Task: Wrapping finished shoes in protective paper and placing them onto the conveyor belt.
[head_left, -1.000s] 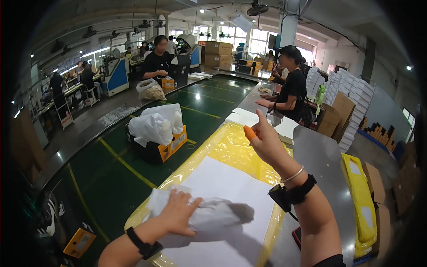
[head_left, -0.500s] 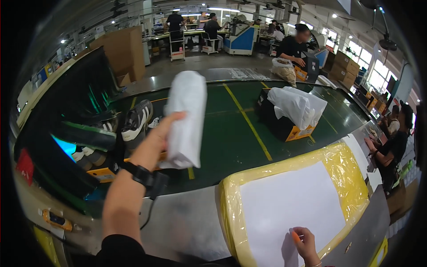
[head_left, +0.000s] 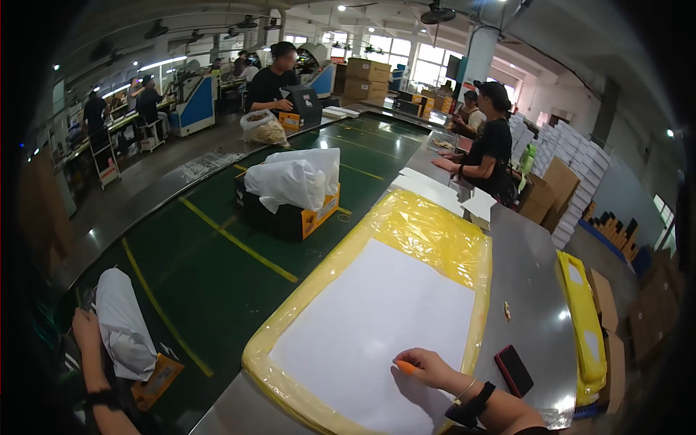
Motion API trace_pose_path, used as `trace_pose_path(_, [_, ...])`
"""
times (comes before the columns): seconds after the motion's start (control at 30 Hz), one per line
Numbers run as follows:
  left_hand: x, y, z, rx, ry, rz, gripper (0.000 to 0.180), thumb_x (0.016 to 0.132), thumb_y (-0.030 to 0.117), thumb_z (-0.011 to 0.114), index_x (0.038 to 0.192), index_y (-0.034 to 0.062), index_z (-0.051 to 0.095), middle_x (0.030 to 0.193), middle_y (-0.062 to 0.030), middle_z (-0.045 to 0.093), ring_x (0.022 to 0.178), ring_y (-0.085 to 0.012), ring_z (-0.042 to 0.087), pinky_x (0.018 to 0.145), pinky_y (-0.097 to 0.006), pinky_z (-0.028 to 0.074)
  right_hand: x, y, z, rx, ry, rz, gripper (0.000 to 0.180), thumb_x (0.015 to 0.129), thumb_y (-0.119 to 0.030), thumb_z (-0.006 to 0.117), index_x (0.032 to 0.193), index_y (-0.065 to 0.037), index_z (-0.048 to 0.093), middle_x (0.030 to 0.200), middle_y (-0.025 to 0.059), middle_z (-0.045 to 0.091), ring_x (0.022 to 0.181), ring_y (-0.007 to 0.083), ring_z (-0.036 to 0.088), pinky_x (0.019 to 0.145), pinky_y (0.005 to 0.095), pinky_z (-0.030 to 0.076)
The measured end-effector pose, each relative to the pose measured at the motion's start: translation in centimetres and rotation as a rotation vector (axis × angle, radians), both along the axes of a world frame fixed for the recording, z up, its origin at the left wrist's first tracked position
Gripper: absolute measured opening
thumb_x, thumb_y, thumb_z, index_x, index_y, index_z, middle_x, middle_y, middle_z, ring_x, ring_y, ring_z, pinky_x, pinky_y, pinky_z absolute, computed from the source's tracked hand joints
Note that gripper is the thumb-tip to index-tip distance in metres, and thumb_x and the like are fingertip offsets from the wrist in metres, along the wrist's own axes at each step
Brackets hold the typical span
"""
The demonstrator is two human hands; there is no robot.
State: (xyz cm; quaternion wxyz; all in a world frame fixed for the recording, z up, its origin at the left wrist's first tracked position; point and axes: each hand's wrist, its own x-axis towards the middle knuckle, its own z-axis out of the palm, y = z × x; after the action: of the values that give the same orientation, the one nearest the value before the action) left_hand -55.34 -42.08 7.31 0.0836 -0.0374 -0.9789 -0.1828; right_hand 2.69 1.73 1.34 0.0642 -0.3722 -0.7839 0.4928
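the right hand (head_left: pixel 429 368) is over the near end of the paper stack (head_left: pixel 362 319), its fingers bent into a narrow curl, an orange cover (head_left: pixel 407 367) on one digit; whether it pinches the top sheet, i cannot tell. a black band (head_left: pixel 471 407) circles that wrist. yellow plastic wrapping (head_left: pixel 431 232) borders the paper stack. to the right of the paper stack, a dark phone with a red edge (head_left: pixel 515 370) lies on the metal table (head_left: pixel 533 290).

well left of the paper stack, the left hand (head_left: pixel 87 330) is at the left flank of a white wrapped bundle (head_left: pixel 123 319); its fingers are partly hidden, and i cannot tell whether it holds the bundle. the bundle lies slantwise by an orange-ended near box (head_left: pixel 158 380), likewise left of the paper stack.

the green belt (head_left: pixel 217 319) runs along the left side of the paper stack. past the phone, right of the paper stack, are yellow packs (head_left: pixel 583 326). ahead and left of the paper stack, a second box (head_left: pixel 322 212) bears more white bundles (head_left: pixel 286 185).

beyond the paper stack's far end stands a person in black (head_left: pixel 486 141); farther, across the belt from the paper stack, a clear bag (head_left: pixel 262 130) sits near another person (head_left: pixel 270 88).
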Motion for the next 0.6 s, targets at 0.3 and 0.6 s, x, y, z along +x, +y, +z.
trace_pose_path(0.3, [-2.1,-10.7,-2.2,0.002,-0.108,0.103,0.038,0.082,0.002,0.060,0.116,-0.0096,0.048,0.110,-0.0230,0.058,0.102,-0.0290,0.058,0.085,-0.036,0.046,6.5,-3.5,0.3,0.518,0.093,0.305,0.044,0.077,-0.037,0.072,0.106,-0.006,0.061,0.109,0.0139,0.057,0.106,0.0322,0.050,0.094,0.0393,0.040])
trace_pose_path(0.6, [6.2,2.2,10.9,0.579,0.275,-0.603,0.037,0.087,0.009,0.060,0.117,-0.0083,0.047,0.105,-0.0129,0.058,0.096,-0.0154,0.056,0.083,-0.027,0.043,7.2,-3.9,-1.8,0.571,0.109,0.205,0.019,0.081,-0.027,0.067,0.092,-0.011,0.065,0.094,0.0054,0.062,0.094,0.0268,0.054,0.083,0.0350,0.044])
